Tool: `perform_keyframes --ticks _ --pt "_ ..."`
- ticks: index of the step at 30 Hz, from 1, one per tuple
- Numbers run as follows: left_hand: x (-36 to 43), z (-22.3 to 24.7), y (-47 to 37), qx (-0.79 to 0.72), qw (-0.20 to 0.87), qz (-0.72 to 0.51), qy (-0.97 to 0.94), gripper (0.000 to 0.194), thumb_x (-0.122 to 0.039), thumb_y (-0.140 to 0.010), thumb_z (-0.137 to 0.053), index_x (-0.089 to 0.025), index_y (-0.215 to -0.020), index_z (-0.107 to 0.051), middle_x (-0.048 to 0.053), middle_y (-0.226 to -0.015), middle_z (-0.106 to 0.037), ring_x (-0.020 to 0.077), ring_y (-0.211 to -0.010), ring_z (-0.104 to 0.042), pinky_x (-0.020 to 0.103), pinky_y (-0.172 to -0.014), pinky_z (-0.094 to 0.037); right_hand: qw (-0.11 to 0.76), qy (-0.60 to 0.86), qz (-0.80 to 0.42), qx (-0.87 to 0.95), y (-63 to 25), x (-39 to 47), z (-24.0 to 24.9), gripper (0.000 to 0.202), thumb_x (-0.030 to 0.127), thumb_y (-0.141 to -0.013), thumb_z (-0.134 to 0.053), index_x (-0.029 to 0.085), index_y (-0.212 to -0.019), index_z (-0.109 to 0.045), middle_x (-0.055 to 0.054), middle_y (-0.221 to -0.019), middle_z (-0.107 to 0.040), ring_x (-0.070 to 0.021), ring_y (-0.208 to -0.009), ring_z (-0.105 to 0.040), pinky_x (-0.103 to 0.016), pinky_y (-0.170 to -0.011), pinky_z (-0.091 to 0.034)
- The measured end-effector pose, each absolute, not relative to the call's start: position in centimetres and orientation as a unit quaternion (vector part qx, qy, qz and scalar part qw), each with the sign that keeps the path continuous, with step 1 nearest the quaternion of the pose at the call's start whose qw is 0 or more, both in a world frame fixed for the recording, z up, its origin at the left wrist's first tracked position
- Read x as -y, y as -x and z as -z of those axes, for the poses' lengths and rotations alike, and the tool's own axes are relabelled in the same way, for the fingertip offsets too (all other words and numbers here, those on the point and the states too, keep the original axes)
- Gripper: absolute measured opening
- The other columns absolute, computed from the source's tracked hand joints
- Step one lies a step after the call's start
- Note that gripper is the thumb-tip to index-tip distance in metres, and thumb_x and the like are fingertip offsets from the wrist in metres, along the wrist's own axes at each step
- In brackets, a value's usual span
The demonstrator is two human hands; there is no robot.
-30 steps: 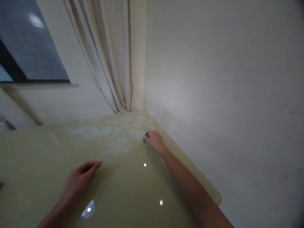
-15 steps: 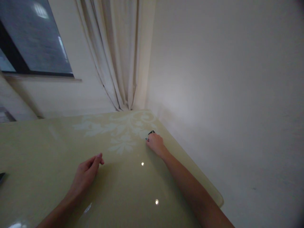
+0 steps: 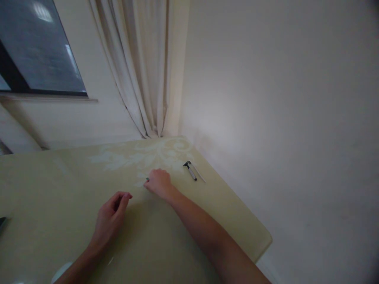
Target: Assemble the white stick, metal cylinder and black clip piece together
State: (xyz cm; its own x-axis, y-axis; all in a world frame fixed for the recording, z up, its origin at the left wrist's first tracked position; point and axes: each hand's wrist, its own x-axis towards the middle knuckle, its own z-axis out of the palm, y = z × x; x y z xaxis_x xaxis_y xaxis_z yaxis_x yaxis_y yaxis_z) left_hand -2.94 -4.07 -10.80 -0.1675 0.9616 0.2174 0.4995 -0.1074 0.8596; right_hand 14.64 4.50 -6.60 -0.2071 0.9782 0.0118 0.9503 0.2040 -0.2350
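My right hand (image 3: 159, 183) is closed over the middle of the pale green table (image 3: 166, 240). A small dark greenish bit shows at its fingertips, too small to name. Lower left, my left hand (image 3: 111, 217) hovers with its fingers curled and the thumb against them; nothing shows in it. To the right of my right hand lies a black and grey razor-like tool (image 3: 191, 172) on the tabletop, with a thin whitish stick (image 3: 198, 172) beside it. Neither hand touches these two.
A dark object (image 3: 2, 221) sits at the table's far left edge. Near the bottom, a pale round thing (image 3: 61, 271) is partly hidden by my left forearm. Beige curtains (image 3: 142, 71) and walls stand behind and to the right.
My right hand has moved left, away from the razor-like tool and the stick, which now lie uncovered. My left hand's fingers have curled a little differently. The view has shifted slightly.
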Motion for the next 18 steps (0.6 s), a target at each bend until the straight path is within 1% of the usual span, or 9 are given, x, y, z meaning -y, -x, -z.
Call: perform_keyframes --ticks 2,5,8,10,12,14,15,16,18 --pt "4.6 10.5 3.1 -0.632 0.235 -0.466 -0.573 0.043 -0.064 -0.089 -0.052 -0.024 -0.084 -0.068 0.001 -0.075 -0.069 0.0230 -0.069 -0.060 0.031 -0.062 -0.045 0.078 0.613 -0.107 0.779 -11.6 -4.6 6.7 0.033 0.033 -0.090 -0.066 0.015 -0.114 -0.079 -0.019 -0.111 -0.081 -0.0330 -0.105 -0.079 -0.038 -0.082 -0.064" --pt "5.0 10.3 3.2 -0.645 0.218 -0.484 -0.549 0.040 -0.062 -0.092 -0.051 -0.025 -0.083 -0.065 -0.001 -0.067 -0.059 0.0220 -0.065 -0.054 0.031 -0.061 -0.041 0.079 0.592 -0.125 0.793 -8.2 -4.6 6.9 0.032 0.032 -0.090 -0.069 0.015 -0.115 -0.078 -0.019 -0.112 -0.081 -0.0313 -0.106 -0.079 -0.039 -0.085 -0.065" --pt "4.9 10.2 3.3 -0.653 0.227 -0.487 -0.534 0.039 -0.060 -0.092 -0.050 -0.025 -0.082 -0.063 -0.002 -0.066 -0.054 0.0217 -0.066 -0.052 0.031 -0.063 -0.042 0.076 0.577 -0.128 0.803 -6.6 -4.5 7.3 0.035 0.032 -0.090 -0.071 0.012 -0.118 -0.077 -0.021 -0.117 -0.079 -0.0322 -0.110 -0.077 -0.043 -0.089 -0.065" --pt "4.6 10.2 3.5 -0.661 0.236 -0.480 -0.526 0.039 -0.061 -0.092 -0.050 -0.025 -0.083 -0.062 -0.002 -0.067 -0.054 0.0221 -0.067 -0.053 0.031 -0.064 -0.043 0.076 0.572 -0.125 0.807 -6.9 -4.4 7.4 0.035 0.032 -0.091 -0.071 0.011 -0.118 -0.077 -0.021 -0.117 -0.079 -0.0327 -0.110 -0.077 -0.043 -0.089 -0.065" --pt "4.1 10.6 3.9 -0.661 0.245 -0.473 -0.529 0.040 -0.062 -0.091 -0.049 -0.025 -0.083 -0.063 -0.001 -0.071 -0.060 0.0234 -0.072 -0.058 0.032 -0.068 -0.047 0.080 0.580 -0.115 0.802 -8.6 -4.4 7.4 0.033 0.034 -0.093 -0.069 0.012 -0.117 -0.077 -0.019 -0.113 -0.080 -0.0321 -0.107 -0.078 -0.042 -0.087 -0.065" --pt "3.2 11.1 4.5 -0.657 0.249 -0.448 -0.553 0.043 -0.064 -0.089 -0.050 -0.025 -0.086 -0.065 0.002 -0.080 -0.068 0.0256 -0.079 -0.064 0.034 -0.072 -0.050 0.088 0.618 -0.088 0.776 -11.9 -4.5 7.0 0.035 0.042 -0.095 -0.067 0.014 -0.115 -0.078 -0.018 -0.111 -0.080 -0.0310 -0.105 -0.078 -0.039 -0.085 -0.064" --pt "2.7 11.4 4.9 -0.655 0.245 -0.427 -0.573 0.045 -0.066 -0.087 -0.051 -0.024 -0.090 -0.067 0.004 -0.085 -0.071 0.0268 -0.081 -0.066 0.035 -0.073 -0.052 0.095 0.644 -0.063 0.756 -14.0 -4.6 6.7 0.036 0.045 -0.096 -0.067 0.016 -0.114 -0.077 -0.017 -0.113 -0.079 -0.0290 -0.105 -0.077 -0.036 -0.086 -0.063" --pt "2.1 11.8 5.2 -0.659 0.232 -0.397 -0.595 0.050 -0.069 -0.084 -0.053 -0.023 -0.096 -0.069 0.006 -0.088 -0.072 0.0279 -0.080 -0.067 0.037 -0.074 -0.053 0.100 0.663 -0.045 0.740 -16.4 -4.7 6.4 0.037 0.044 -0.098 -0.065 0.014 -0.116 -0.076 -0.019 -0.117 -0.078 -0.0293 -0.107 -0.076 -0.036 -0.087 -0.062" --pt "1.0 12.6 6.0 -0.666 0.173 -0.342 -0.640 0.067 -0.072 -0.080 -0.056 -0.018 -0.115 -0.070 0.012 -0.100 -0.073 0.0312 -0.084 -0.068 0.042 -0.079 -0.055 0.106 0.695 -0.018 0.711 -21.3 -4.8 5.9 0.034 0.034 -0.101 -0.060 0.011 -0.123 -0.072 -0.022 -0.124 -0.074 -0.0313 -0.116 -0.072 -0.039 -0.092 -0.060"
